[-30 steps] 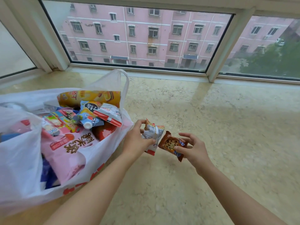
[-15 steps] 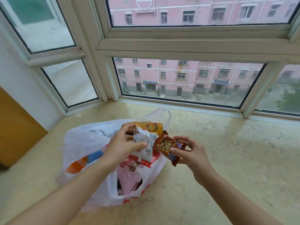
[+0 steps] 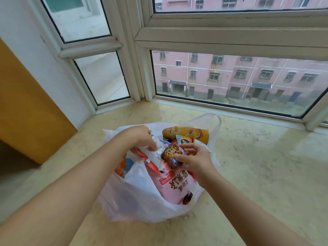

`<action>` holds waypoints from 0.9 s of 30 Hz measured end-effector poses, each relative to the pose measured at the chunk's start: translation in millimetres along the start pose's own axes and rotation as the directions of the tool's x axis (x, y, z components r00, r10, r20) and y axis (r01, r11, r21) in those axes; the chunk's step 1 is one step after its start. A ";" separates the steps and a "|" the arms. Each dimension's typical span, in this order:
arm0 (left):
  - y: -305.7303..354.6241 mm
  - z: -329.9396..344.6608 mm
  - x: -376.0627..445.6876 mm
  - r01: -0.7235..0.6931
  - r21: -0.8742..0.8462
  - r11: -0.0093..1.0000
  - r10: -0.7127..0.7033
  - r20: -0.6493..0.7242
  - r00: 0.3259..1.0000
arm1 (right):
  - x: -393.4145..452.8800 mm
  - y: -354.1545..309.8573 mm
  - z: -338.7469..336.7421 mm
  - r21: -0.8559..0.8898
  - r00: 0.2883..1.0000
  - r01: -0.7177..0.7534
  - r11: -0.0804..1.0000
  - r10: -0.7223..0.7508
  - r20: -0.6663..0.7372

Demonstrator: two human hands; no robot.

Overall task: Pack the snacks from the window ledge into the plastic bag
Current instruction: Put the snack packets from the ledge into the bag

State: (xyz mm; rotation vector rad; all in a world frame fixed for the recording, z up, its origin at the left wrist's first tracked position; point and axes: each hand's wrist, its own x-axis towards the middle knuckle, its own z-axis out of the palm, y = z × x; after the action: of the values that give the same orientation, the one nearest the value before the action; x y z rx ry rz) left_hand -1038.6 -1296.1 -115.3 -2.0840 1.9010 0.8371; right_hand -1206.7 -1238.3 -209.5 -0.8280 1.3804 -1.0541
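Snacks nearly all packed: plastic bag (image 3: 142, 197) on window ledge (image 3: 257, 166) sits heaped full. Left hand (image 3: 142, 137) grips white packet (image 3: 152, 157), right hand (image 3: 193, 157) pinches cookie packet (image 3: 173, 153), both over bag mouth. No loose snacks visible on ledge; release remains.

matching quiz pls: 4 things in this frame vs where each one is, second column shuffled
Things:
1. brown cookie packet
2. white snack packet
3. pink bag of snacks
4. yellow packet

Places:
A. far side of the plastic bag, near its raised handle
B. pinched by the right hand
C. lying in the near part of the bag's mouth
D. gripped by the left hand

Pairs: 1-B, 2-D, 3-C, 4-A
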 end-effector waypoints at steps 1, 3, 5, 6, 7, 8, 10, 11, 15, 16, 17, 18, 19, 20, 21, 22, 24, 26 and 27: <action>-4.6 -1.5 -0.7 0.005 0.047 0.999 -0.007 0.028 1.000 | 2.3 1.5 2.5 -0.071 1.000 0.016 0.997 -0.016 -0.005; -13.1 1.4 0.9 -0.020 0.221 0.975 0.020 0.003 1.000 | 3.4 1.9 6.5 -0.261 0.995 0.088 0.961 -0.097 -0.019; -19.0 10.0 8.8 -0.079 0.382 0.921 0.118 -0.079 0.990 | 0.1 0.0 9.8 -0.501 0.973 0.203 0.841 -0.233 0.002; -21.4 14.9 12.1 -0.116 0.437 0.892 0.182 -0.112 0.977 | -1.3 -0.2 11.2 -0.626 0.948 0.265 0.733 -0.318 0.028; -24.1 19.5 14.8 -0.147 0.491 0.859 0.244 -0.139 0.960 | -3.4 -1.2 12.5 -0.741 0.908 0.321 0.589 -0.415 0.064; -27.1 23.2 16.7 -0.171 0.553 0.816 0.299 -0.151 0.942 | -3.2 0.4 13.1 -0.830 0.854 0.364 0.423 -0.508 0.115; -33.1 31.7 14.1 -0.186 0.686 0.703 0.357 -0.114 0.927 | 1.1 9.8 11.3 -0.917 0.749 0.379 0.127 -0.623 0.224; -36.7 38.1 11.5 -0.184 0.738 0.649 0.361 -0.086 0.929 | 2.8 15.1 8.7 -0.929 0.725 0.368 0.044 -0.639 0.258; -45.3 55.1 -1.9 -0.155 0.804 0.574 0.364 -0.082 0.928 | 2.3 33.2 -1.5 -0.912 0.694 0.390 -0.128 -0.610 0.382; -44.3 55.7 -4.5 -0.149 0.798 0.584 0.388 -0.114 0.914 | 1.8 36.4 -3.0 -0.911 0.697 0.389 -0.141 -0.601 0.391; -42.0 55.6 -7.3 -0.142 0.788 0.600 0.410 -0.150 0.900 | 1.2 38.4 -3.8 -0.914 0.710 0.382 -0.136 -0.589 0.385; -37.9 55.6 -10.6 -0.140 0.772 0.620 0.428 -0.183 0.885 | -0.2 38.9 -4.4 -0.920 0.725 0.372 -0.119 -0.582 0.369; -32.1 55.7 -15.0 -0.144 0.755 0.640 0.444 -0.210 0.871 | -1.5 38.9 -5.1 -0.927 0.734 0.362 -0.102 -0.581 0.351; -27.0 57.9 -18.0 -0.156 0.744 0.650 0.469 -0.231 0.852 | -3.0 38.8 -6.0 -0.930 0.736 0.355 -0.091 -0.586 0.339; -21.8 61.2 -20.1 -0.178 0.735 0.654 0.512 -0.257 0.820 | -5.0 38.3 -7.4 -0.932 0.734 0.353 -0.086 -0.592 0.333; -17.1 64.8 -21.0 -0.203 0.728 0.654 0.568 -0.297 0.767 | -7.3 37.7 -9.2 -0.932 0.729 0.352 -0.086 -0.599 0.331; -8.9 73.8 -22.9 -0.259 0.688 0.679 0.651 -0.400 0.645 | -12.7 37.5 -14.0 -0.934 0.716 0.346 -0.090 -0.617 0.325; -2.5 86.5 -20.4 -0.323 0.641 0.696 0.686 -0.461 0.563 | -18.4 39.4 -20.3 -0.942 0.709 0.321 -0.098 -0.634 0.308; 0.7 92.7 -19.0 -0.346 0.623 0.702 0.689 -0.469 0.552 | -20.8 41.1 -23.9 -0.948 0.711 0.305 -0.096 -0.639 0.294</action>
State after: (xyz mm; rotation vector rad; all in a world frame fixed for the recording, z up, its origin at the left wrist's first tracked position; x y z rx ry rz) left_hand -1064.7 -1233.3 -181.1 -1.5790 2.8359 -0.4486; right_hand -1224.3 -1201.7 -241.9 -2.5190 2.0886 -0.5485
